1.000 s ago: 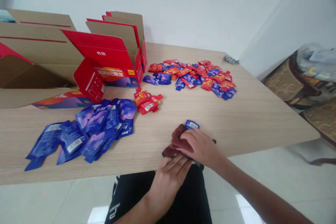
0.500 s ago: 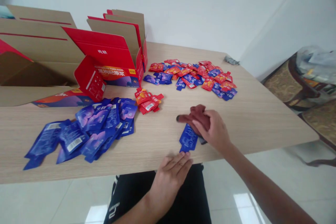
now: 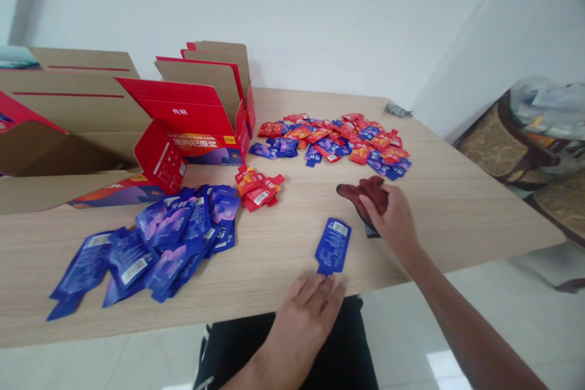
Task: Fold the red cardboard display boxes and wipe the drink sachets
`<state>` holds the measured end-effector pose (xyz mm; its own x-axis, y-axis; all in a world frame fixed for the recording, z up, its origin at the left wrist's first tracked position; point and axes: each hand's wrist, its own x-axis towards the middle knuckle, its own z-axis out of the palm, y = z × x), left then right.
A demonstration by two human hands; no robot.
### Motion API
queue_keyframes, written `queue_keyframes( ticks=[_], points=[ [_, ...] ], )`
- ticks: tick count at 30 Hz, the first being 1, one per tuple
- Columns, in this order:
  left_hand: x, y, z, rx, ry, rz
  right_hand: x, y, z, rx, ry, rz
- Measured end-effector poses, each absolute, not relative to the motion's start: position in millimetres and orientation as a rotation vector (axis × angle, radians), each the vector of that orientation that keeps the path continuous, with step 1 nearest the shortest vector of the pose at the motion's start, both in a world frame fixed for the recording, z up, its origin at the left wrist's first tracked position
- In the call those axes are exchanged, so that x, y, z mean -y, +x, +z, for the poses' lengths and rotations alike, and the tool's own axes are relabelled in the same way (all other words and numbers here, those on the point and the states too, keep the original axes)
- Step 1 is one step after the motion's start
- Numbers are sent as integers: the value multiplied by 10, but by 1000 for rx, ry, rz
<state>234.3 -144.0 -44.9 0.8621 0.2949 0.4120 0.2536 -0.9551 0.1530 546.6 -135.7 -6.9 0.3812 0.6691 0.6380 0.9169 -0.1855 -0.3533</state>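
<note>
One blue pouch (image 3: 334,245) lies flat near the table's front edge, barcode side up, its narrow neck toward me. My left hand (image 3: 308,311) is open, fingers stretched out flat, with the fingertips at the pouch's neck. To the right of the pouch, my right hand (image 3: 397,219) is closed around a bunched brown cloth (image 3: 369,194) with a dark edge at its left tip. Under the cloth, a small grey-black piece (image 3: 372,232) shows; the rest of it is hidden. The cloth and the pouch are apart.
Blue pouches (image 3: 169,244) are heaped at the left, with a few red pouches (image 3: 259,189) beside them. Mixed red and blue pouches (image 3: 338,137) spread at the back. Open red cartons (image 3: 183,113) stand at the left. A crumpled grey scrap (image 3: 398,110) lies at the back right.
My right hand and the brown cloth have moved right, off the blue pouch, so its barcode end now shows. My left hand stays at the pouch's neck. The view has tilted slightly up.
</note>
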Motion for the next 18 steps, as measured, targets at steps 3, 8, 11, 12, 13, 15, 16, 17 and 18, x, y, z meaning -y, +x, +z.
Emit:
queue_keyframes(
  ticks=[3, 8, 11, 12, 13, 15, 16, 17, 18],
  points=[
    [1377, 2354, -373, -375, 2954, 620, 1646, 5394, -121, 1098, -1941, -310],
    [1362, 2401, -464, -462, 3074, 560, 1988, 5304, -385, 865, -1993, -122],
    [1378, 2386, -544, -456, 3167, 534, 2041, 5330, -472, 701, -1992, -61],
    [1379, 2364, -554, -447, 3174, 540, 2042, 5343, -479, 662, -1977, -50],
    [1378, 2335, -552, -434, 3166, 547, 2040, 5355, -478, 633, -1955, -42],
    [1367, 2262, -516, -403, 3106, 590, 2030, 5374, -463, 599, -1910, -28],
    [1356, 2224, -484, -374, 3058, 626, 2026, 5379, -455, 586, -1894, -24],
    [1342, 2191, -442, -337, 2998, 664, 2023, 5381, -449, 577, -1885, -21],
    [1324, 2167, -392, -303, 2929, 713, 2022, 5382, -446, 575, -1879, -21]
  ],
)
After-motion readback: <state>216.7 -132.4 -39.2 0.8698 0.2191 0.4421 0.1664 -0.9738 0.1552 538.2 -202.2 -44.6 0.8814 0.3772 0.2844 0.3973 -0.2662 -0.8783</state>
